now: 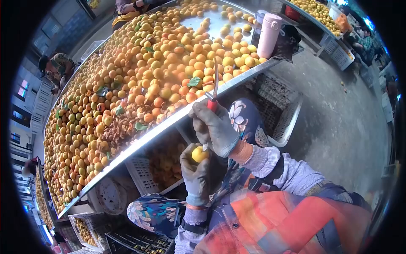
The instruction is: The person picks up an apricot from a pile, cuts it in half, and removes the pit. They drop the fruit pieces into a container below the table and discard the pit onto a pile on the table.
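Heaped apricots (139, 72) covered the metal table (237, 78); nearer, the gloved left hand (195, 171) closed around a yellow fruit (199, 154), the right hand (215, 127) gripping a red-handled tool (213, 91).

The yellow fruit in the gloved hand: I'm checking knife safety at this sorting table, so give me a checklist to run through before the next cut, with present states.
1. Yellow fruit held firmly in the left hand: ok.
2. Right hand closed on the red-handled tool: ok.
3. Both hands gloved: ok.
4. Working tip set against the fruit: ok, it touches the top.
5. Left fingers clear of the tip: cannot tell, they wrap close around it.
6. Sharpness of the edge: cannot tell.
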`<move>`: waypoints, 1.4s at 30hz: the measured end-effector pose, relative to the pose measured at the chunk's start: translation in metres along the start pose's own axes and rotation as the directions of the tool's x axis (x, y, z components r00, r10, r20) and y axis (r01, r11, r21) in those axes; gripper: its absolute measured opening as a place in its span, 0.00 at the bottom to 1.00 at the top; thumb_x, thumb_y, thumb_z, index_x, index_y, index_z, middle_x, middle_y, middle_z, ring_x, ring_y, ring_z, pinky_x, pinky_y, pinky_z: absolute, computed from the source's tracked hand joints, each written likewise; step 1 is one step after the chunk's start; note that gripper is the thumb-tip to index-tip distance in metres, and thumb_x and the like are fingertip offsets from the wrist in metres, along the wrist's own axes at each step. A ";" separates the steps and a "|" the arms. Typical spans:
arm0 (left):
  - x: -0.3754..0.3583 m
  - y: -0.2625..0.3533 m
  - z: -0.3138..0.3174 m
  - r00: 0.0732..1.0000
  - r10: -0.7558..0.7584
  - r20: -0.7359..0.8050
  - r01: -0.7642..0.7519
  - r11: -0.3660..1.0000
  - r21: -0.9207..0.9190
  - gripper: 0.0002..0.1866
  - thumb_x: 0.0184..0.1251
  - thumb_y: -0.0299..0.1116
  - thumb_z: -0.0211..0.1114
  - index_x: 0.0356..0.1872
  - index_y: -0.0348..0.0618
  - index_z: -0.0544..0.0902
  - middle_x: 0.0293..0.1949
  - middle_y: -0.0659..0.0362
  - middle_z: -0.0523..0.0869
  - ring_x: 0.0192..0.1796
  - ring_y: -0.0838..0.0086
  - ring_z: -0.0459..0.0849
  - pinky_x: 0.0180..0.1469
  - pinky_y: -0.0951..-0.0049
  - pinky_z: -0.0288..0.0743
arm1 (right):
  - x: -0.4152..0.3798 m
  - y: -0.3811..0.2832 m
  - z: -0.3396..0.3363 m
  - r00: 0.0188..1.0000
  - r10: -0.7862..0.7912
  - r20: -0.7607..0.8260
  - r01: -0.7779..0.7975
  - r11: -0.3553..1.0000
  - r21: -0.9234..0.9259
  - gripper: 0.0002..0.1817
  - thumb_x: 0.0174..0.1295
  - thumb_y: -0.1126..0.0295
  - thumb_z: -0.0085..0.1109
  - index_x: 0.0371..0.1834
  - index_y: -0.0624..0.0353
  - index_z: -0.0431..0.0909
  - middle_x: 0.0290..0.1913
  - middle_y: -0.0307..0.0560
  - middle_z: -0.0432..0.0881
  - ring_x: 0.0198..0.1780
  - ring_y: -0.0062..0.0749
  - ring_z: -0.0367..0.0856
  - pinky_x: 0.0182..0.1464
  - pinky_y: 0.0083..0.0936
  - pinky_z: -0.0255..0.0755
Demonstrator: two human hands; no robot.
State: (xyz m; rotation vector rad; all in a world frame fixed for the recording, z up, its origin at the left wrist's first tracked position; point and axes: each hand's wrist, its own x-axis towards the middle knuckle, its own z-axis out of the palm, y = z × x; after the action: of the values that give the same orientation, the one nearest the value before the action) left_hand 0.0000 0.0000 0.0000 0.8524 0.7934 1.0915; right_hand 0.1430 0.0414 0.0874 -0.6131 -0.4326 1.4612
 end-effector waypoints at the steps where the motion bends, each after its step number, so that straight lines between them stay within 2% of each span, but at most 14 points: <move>1: -0.001 0.001 0.002 1.000 0.004 0.001 -0.004 1.000 0.002 0.30 0.57 0.30 0.70 0.59 0.37 0.67 0.52 0.56 0.75 0.53 0.72 0.75 0.60 0.73 0.69 | -0.002 0.000 0.004 1.000 -0.021 -0.011 0.020 0.996 -0.085 0.09 0.64 0.64 0.59 0.37 0.58 0.75 0.25 0.36 0.76 0.21 0.12 0.71 0.24 0.10 0.68; 3: 0.000 0.009 0.010 1.000 0.015 0.009 -0.015 1.000 0.007 0.28 0.57 0.29 0.69 0.58 0.37 0.67 0.51 0.56 0.75 0.53 0.73 0.75 0.59 0.73 0.69 | -0.004 0.006 0.008 0.999 -0.051 -0.014 0.048 0.985 -0.167 0.09 0.65 0.64 0.58 0.37 0.58 0.76 0.24 0.34 0.75 0.21 0.11 0.70 0.23 0.11 0.66; 7: -0.002 0.017 0.023 0.978 0.207 -0.011 -0.182 0.885 0.429 0.27 0.61 0.28 0.64 0.59 0.38 0.64 0.51 0.55 0.74 0.51 0.73 0.75 0.54 0.72 0.71 | 0.006 0.027 0.011 0.903 -0.412 0.125 0.427 0.823 -0.374 0.12 0.68 0.58 0.54 0.36 0.55 0.74 0.19 0.31 0.67 0.16 0.12 0.59 0.20 0.13 0.57; 9: -0.005 0.008 0.017 0.958 0.282 0.050 -0.258 0.775 0.576 0.26 0.65 0.27 0.60 0.62 0.38 0.61 0.51 0.53 0.74 0.49 0.71 0.76 0.50 0.70 0.73 | 0.018 0.019 0.001 0.984 0.037 -0.175 -0.005 0.984 0.177 0.13 0.68 0.56 0.52 0.36 0.54 0.72 0.19 0.30 0.63 0.14 0.13 0.54 0.19 0.15 0.54; 10: -0.004 0.003 0.014 0.983 0.185 0.005 -0.172 0.901 0.398 0.26 0.65 0.29 0.60 0.62 0.38 0.61 0.51 0.54 0.74 0.50 0.72 0.76 0.52 0.71 0.72 | 0.024 0.021 -0.003 0.969 0.120 -0.216 -0.059 0.961 0.272 0.14 0.69 0.55 0.50 0.35 0.54 0.70 0.19 0.29 0.60 0.14 0.15 0.50 0.18 0.16 0.51; 11: -0.001 0.001 0.012 0.996 0.085 -0.017 -0.080 0.977 0.198 0.26 0.66 0.30 0.61 0.62 0.37 0.61 0.51 0.54 0.74 0.50 0.72 0.76 0.53 0.72 0.71 | 0.026 0.021 -0.004 0.971 0.120 -0.209 -0.060 0.961 0.271 0.14 0.69 0.55 0.50 0.35 0.54 0.70 0.19 0.29 0.60 0.14 0.15 0.50 0.18 0.16 0.51; 13: 0.001 0.014 0.018 0.994 0.102 -0.038 -0.093 0.974 0.206 0.25 0.64 0.29 0.63 0.59 0.38 0.64 0.51 0.55 0.74 0.51 0.73 0.75 0.55 0.73 0.70 | 0.027 0.018 -0.007 0.970 0.183 -0.159 -0.087 0.876 0.475 0.14 0.68 0.55 0.51 0.35 0.54 0.71 0.19 0.29 0.61 0.14 0.14 0.50 0.18 0.16 0.51; 15: -0.002 0.016 0.017 0.993 0.100 -0.060 -0.085 0.973 0.216 0.24 0.62 0.28 0.65 0.57 0.38 0.66 0.51 0.56 0.74 0.52 0.75 0.74 0.57 0.74 0.69 | 0.028 0.015 -0.011 0.981 0.136 -0.135 -0.061 0.890 0.451 0.13 0.65 0.54 0.57 0.33 0.50 0.71 0.17 0.29 0.63 0.12 0.14 0.53 0.15 0.17 0.46; 19: 0.001 0.016 0.011 0.995 0.091 -0.035 -0.084 0.984 0.157 0.25 0.63 0.26 0.64 0.60 0.40 0.66 0.54 0.56 0.74 0.53 0.73 0.75 0.58 0.74 0.71 | 0.007 -0.001 0.001 0.987 0.114 -0.115 -0.119 0.992 -0.035 0.13 0.67 0.57 0.52 0.35 0.56 0.73 0.19 0.32 0.65 0.13 0.14 0.58 0.17 0.14 0.54; 22: 0.000 0.023 0.006 0.997 0.070 -0.022 -0.070 0.997 -0.015 0.28 0.62 0.26 0.65 0.62 0.42 0.65 0.56 0.56 0.74 0.55 0.72 0.76 0.59 0.72 0.72 | -0.010 -0.009 0.006 0.976 0.212 -0.047 -0.217 0.946 -0.239 0.15 0.67 0.55 0.52 0.37 0.56 0.73 0.20 0.33 0.67 0.14 0.13 0.60 0.17 0.12 0.55; 24: 0.000 0.028 -0.001 0.999 0.040 -0.021 -0.042 0.997 -0.070 0.30 0.62 0.27 0.66 0.64 0.43 0.64 0.58 0.56 0.73 0.55 0.71 0.76 0.58 0.71 0.73 | -0.018 -0.010 0.002 0.959 0.273 0.075 -0.176 0.783 -0.597 0.21 0.65 0.48 0.51 0.37 0.57 0.74 0.21 0.34 0.68 0.15 0.12 0.63 0.17 0.10 0.55; 28: 0.001 0.038 -0.005 0.980 0.198 0.002 -0.196 0.966 0.169 0.30 0.62 0.29 0.67 0.64 0.42 0.64 0.59 0.54 0.73 0.54 0.69 0.77 0.60 0.70 0.72 | -0.032 0.009 -0.027 0.856 0.515 0.043 -0.331 0.610 -0.720 0.27 0.63 0.41 0.48 0.37 0.57 0.74 0.21 0.34 0.70 0.15 0.11 0.62 0.17 0.10 0.54; 30: -0.001 0.048 0.000 0.999 0.038 -0.013 -0.040 0.989 -0.144 0.31 0.61 0.31 0.68 0.64 0.42 0.63 0.60 0.53 0.73 0.58 0.66 0.76 0.62 0.67 0.70 | -0.033 0.010 -0.031 0.757 0.644 0.109 -0.365 0.555 -0.748 0.28 0.63 0.39 0.46 0.37 0.57 0.75 0.20 0.34 0.70 0.14 0.12 0.63 0.17 0.11 0.54; 42: 0.006 0.046 -0.002 0.998 0.051 -0.047 -0.058 0.982 -0.179 0.31 0.62 0.32 0.67 0.63 0.38 0.63 0.61 0.51 0.72 0.63 0.61 0.72 0.65 0.64 0.68 | -0.037 0.004 -0.022 0.706 0.702 0.094 -0.403 0.507 -0.762 0.33 0.62 0.34 0.42 0.35 0.57 0.77 0.19 0.33 0.70 0.14 0.13 0.61 0.18 0.13 0.53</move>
State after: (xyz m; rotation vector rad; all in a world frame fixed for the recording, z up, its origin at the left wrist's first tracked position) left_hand -0.0187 0.0170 0.0388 0.7031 0.6973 1.2137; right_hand 0.1504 0.0020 0.0707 -1.1551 -1.2526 2.0878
